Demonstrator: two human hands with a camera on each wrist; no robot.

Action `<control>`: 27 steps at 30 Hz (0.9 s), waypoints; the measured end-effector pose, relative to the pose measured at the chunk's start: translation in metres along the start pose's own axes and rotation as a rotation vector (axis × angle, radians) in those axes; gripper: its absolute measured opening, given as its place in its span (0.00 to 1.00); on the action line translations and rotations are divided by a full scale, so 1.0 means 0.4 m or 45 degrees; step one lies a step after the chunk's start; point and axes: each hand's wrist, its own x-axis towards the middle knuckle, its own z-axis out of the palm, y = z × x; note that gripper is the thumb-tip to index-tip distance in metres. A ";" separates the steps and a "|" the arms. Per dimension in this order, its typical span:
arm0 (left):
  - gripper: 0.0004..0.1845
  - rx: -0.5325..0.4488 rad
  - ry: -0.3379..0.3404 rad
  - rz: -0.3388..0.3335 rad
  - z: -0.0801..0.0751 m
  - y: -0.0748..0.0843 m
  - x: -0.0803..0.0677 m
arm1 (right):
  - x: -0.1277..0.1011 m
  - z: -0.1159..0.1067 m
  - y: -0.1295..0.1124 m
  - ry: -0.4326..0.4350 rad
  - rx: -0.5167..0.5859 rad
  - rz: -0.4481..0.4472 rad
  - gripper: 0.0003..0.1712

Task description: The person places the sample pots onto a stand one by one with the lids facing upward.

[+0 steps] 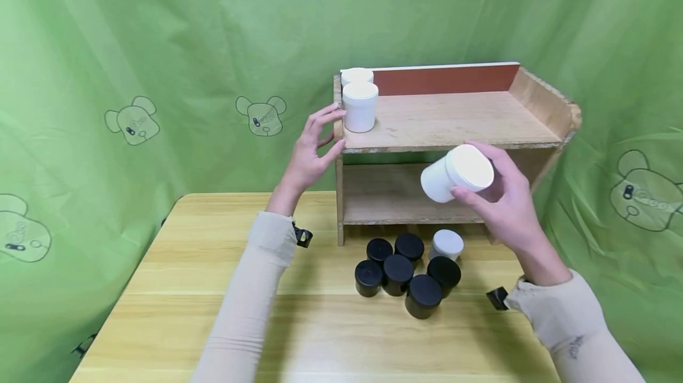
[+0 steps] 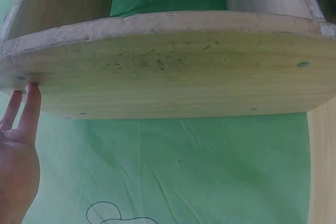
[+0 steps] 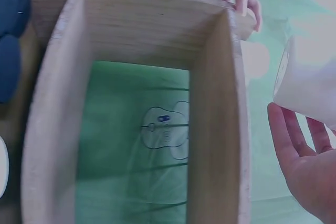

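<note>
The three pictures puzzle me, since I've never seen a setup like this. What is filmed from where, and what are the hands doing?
No machine here: a person wears three cameras. The head view looks down at a wooden table with a small wooden shelf. The right hand holds a white jar; the left hand touches the shelf's side. Two white jars stand on top. Black jars and one white one sit on the table. The other two pictures come from wrist cameras, close to the shelf.
</note>
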 end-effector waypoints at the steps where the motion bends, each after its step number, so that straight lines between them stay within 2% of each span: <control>1: 0.29 0.003 0.000 -0.001 0.000 0.000 0.000 | 0.010 0.002 -0.003 0.011 -0.001 -0.003 0.40; 15: 0.29 0.017 0.043 0.023 0.010 -0.005 -0.001 | 0.140 0.029 0.003 0.153 0.033 0.080 0.34; 22: 0.29 0.022 0.050 0.046 0.013 -0.001 0.002 | 0.221 0.033 0.018 0.176 -0.124 0.139 0.36; 27: 0.29 0.014 0.037 0.024 0.007 0.000 0.001 | 0.277 0.040 0.040 0.178 -0.271 0.164 0.36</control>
